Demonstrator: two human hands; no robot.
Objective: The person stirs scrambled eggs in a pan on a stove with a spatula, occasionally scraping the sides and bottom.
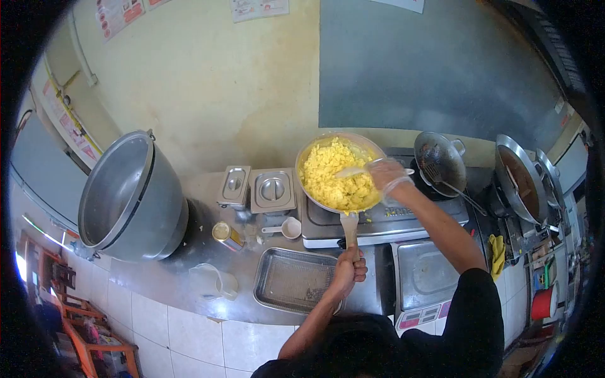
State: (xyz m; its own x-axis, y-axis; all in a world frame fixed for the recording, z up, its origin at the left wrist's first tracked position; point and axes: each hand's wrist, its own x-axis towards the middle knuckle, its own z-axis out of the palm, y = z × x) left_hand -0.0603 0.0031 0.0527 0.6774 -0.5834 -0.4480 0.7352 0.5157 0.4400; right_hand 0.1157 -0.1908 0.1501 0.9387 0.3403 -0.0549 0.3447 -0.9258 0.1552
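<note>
A large frying pan [301, 153] on the stove is filled with yellow scrambled egg [337, 179]. My left hand [348, 272] is wrapped round the pan's pale handle, which points toward me. Over the pan's right side, my right hand [386, 174], in a clear plastic glove, is closed on a pale spatula [350, 171]. The spatula's blade lies against the egg, and its handle end sticks out to the right of the hand. Some bits of egg lie on the stove top [328, 217] beside the pan.
A tall metal pot [135, 201] stands at left. Lidded steel containers [273, 192], an open can [227, 235], a white scoop [290, 228], a clear jug [214, 281] and a mesh tray [293, 280] sit nearby. Rightward are a wok [450, 154] with a skimmer [450, 184] and a scale [428, 277].
</note>
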